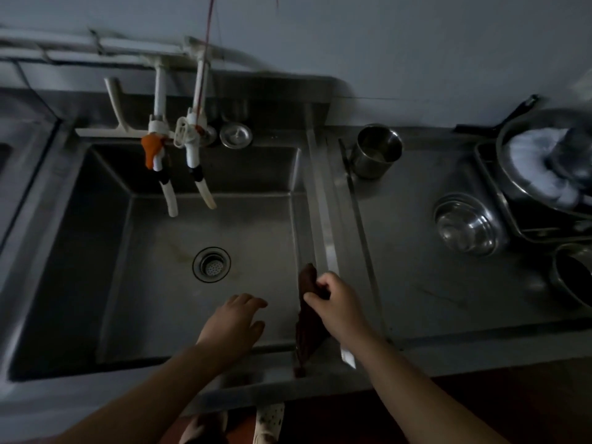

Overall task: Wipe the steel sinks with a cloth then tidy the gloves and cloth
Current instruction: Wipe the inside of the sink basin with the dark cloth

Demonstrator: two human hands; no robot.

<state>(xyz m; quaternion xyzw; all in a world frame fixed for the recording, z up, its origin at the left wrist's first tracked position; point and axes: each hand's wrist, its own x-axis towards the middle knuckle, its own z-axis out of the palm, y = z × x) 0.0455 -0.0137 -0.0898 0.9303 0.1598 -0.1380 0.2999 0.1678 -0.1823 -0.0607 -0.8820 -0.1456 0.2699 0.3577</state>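
Hands at the steel sink

Right hand [333, 299] grips a dark cloth [308, 318] hanging at the steel sink's [64, 251] near right corner; left hand [235, 322], fingers relaxed, hovers over the basin, drain strainer [211, 264] beyond, taps [174, 149] farthest.

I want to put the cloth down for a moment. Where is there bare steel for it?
The counter lies bare between the sink's right rim and the steel bowl, in front of the steel cup. The basin floor around the drain is also bare. The far right is crowded: a pan, a rack and pots.
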